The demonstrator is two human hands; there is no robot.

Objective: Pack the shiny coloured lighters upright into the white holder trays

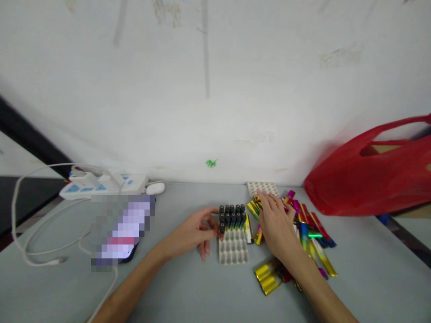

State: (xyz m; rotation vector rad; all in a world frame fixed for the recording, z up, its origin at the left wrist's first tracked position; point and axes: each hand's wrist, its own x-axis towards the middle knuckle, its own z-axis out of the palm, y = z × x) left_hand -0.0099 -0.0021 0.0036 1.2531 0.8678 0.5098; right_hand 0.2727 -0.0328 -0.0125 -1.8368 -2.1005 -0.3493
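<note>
My left hand [201, 231] is beside the left edge of a white tray [233, 252] with rows of cells. Its index finger and thumb are apart at the tray's edge, near the black-topped pieces [233, 218]; the other fingers hang loosely. Those pieces stand upright in the tray's far rows. My right hand [278, 222] lies palm down over a pile of shiny coloured foil-like tubes [314, 244], its fingers stretched out. What is under its palm is hidden. A yellow tube [248, 229] lies against the tray's right side.
Behind my right hand sits a second white tray [263, 187]. Gold tubes [268, 276] lie near my right forearm. A red bag [367, 175] stands at the right. To the left are a blurred phone [129, 224], a power strip [104, 184] and white cables [43, 262]. A white wall rises behind.
</note>
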